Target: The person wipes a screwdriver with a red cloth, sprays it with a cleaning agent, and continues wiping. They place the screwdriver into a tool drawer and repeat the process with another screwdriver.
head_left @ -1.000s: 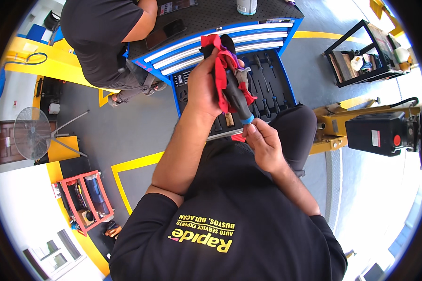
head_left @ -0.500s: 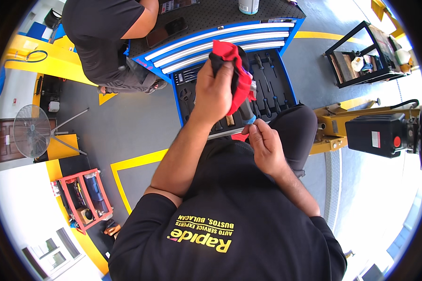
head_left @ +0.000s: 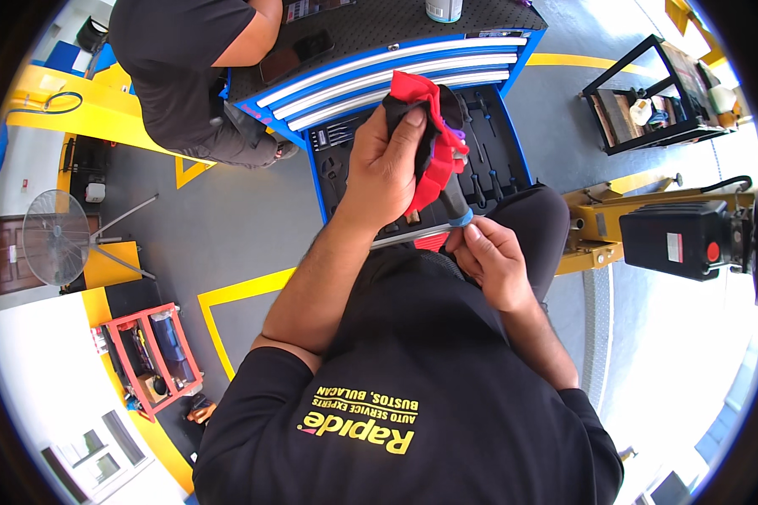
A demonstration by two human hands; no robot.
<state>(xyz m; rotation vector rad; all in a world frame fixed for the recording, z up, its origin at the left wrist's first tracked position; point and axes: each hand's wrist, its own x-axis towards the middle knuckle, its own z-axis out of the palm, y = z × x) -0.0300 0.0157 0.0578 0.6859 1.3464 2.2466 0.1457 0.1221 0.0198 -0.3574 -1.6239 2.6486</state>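
My left hand (head_left: pixel 387 164) is closed round a bunched red and black cloth (head_left: pixel 434 181), held up above an open drawer. Out of the cloth's lower right side comes a tool with a grey handle and blue end (head_left: pixel 456 206). Its head is mostly wrapped, with only a bit of metal showing, so I cannot tell its kind. My right hand (head_left: pixel 495 259) has its fingers curled, thumb and fingertips at the blue end of that handle. Below the cloth, the drawer (head_left: pixel 505 139) has a dark insert with several screwdrivers (head_left: pixel 477 187) and other hand tools.
The drawer belongs to a blue tool cabinet (head_left: pixel 396 63) with a can (head_left: pixel 444 8) and a dark phone-like slab (head_left: pixel 297 55) on top. Another person (head_left: pixel 185 59) leans there at left. A yellow lift arm (head_left: pixel 598 231) and black cart (head_left: pixel 648 105) stand right; a fan (head_left: pixel 55 236) left.
The cloth and wrapped tool have shifted slightly right and tilted. My right hand has moved a little right and down, staying at the handle's blue end.
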